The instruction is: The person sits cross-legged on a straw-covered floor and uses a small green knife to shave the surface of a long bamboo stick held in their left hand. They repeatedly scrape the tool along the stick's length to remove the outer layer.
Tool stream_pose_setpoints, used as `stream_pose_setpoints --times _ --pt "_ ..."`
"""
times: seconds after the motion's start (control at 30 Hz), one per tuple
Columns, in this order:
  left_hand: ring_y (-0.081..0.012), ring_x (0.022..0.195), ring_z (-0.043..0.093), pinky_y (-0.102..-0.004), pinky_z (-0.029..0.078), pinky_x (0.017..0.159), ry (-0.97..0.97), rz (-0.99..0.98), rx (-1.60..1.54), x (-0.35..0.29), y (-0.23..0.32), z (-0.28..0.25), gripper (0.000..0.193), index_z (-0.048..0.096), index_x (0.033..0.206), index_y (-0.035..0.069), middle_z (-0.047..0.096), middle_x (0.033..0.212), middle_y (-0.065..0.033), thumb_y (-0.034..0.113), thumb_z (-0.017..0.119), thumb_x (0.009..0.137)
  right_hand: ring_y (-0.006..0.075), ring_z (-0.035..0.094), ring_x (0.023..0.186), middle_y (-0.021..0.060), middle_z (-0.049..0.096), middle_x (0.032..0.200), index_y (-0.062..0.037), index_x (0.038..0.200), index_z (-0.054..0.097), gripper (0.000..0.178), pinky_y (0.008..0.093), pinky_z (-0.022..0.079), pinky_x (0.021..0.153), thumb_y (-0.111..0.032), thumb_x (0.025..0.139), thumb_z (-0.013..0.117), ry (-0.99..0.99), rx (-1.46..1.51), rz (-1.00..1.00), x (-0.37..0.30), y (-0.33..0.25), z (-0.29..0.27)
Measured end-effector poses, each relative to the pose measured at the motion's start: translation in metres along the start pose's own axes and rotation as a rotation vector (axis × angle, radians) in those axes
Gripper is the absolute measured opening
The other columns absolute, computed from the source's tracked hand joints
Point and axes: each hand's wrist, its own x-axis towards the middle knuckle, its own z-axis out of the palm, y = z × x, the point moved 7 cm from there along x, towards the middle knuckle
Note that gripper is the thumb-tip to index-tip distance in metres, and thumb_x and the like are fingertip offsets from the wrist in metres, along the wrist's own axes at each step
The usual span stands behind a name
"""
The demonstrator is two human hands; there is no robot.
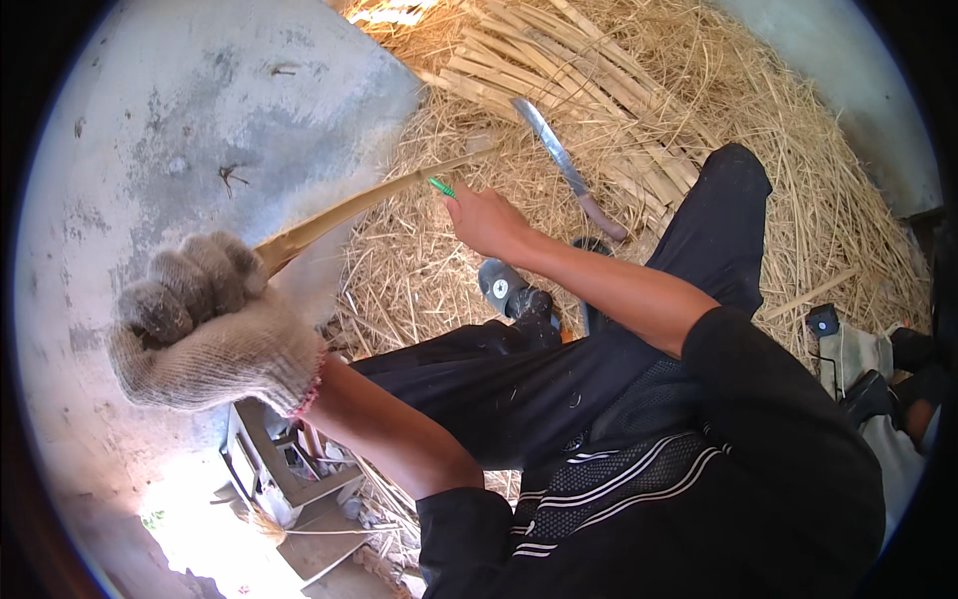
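My left hand point(200, 319), in a grey-white knitted glove, is closed round one end of a long split bamboo strip point(344, 212). The strip slants up and away to the right, over the straw. Bare and closed, my right hand point(489, 222) is beside the strip's far part. A small green ridged piece point(442, 188) sticks out of its fist toward the strip; the rest is hidden in my fingers, so its kind does not show. On the straw beyond that hand lies a long curved-blade knife point(551, 140) with a brownish handle.
Straw-like shavings point(798, 190) cover the floor, with a stack of flat bamboo strips point(589, 70) at the back. A pale, stained wall point(239, 110) stands at left. A small box-like frame point(289, 469) sits lower left. My dark shoe point(504, 285) rests on the shavings.
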Motion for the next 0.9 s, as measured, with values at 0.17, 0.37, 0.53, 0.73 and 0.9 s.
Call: stream_pose_setpoints --times 0.17,0.37,0.53,0.73,0.9 --pt "-0.0087 0.039 0.012 -0.0261 0.014 0.040 0.148 -0.035 0.088 0.001 0.005 -0.015 0.034 0.020 0.050 0.022 0.015 0.045 0.0044 0.025 0.036 0.080 0.0389 0.064 0.061 0.0197 0.060 0.066 -0.0002 0.110 0.050 0.031 0.0474 0.054 0.056 -0.029 0.102 0.040 -0.085 0.045 -0.142 -0.020 -0.025 0.000" --pt "-0.0073 0.037 0.010 -0.0252 0.012 0.037 0.091 -0.021 0.034 0.002 0.002 -0.012 0.035 0.021 0.049 0.020 0.015 0.043 0.0056 0.025 0.037 0.080 0.0405 0.066 0.074 0.0272 0.064 0.088 0.0004 0.107 0.058 0.030 0.0501 0.055 0.059 -0.025 0.100 0.044 -0.105 0.154 0.096 -0.014 -0.008 -0.001" --pt "-0.0078 0.037 0.011 -0.0259 0.013 0.037 0.084 -0.028 -0.004 0.001 0.005 -0.014 0.035 0.021 0.049 0.020 0.015 0.043 0.0053 0.026 0.037 0.080 0.0380 0.066 0.062 0.0266 0.064 0.085 -0.0003 0.103 0.052 0.026 0.0485 0.054 0.050 -0.024 0.101 0.042 -0.063 0.124 -0.281 -0.031 -0.065 -0.028" --pt "-0.0080 0.037 0.013 -0.0261 0.012 0.038 0.271 0.008 0.057 0.011 -0.004 -0.037 0.034 0.022 0.049 0.021 0.017 0.043 0.0051 0.027 0.040 0.078 0.0283 0.059 0.047 0.0141 0.058 0.061 0.0005 0.105 0.050 0.029 0.0392 0.052 0.041 -0.026 0.103 0.038 -0.092 0.066 -0.053 -0.019 -0.035 0.017" --pt "-0.0075 0.037 0.014 -0.0262 0.014 0.037 0.200 -0.037 0.027 0.018 0.000 -0.047 0.034 0.023 0.049 0.020 0.018 0.043 0.0056 0.026 0.040 0.078 0.0261 0.055 0.043 0.0136 0.056 0.063 -0.0001 0.104 0.051 0.027 0.0374 0.049 0.039 -0.024 0.103 0.040 0.060 -0.143 -0.404 -0.020 -0.058 0.016"
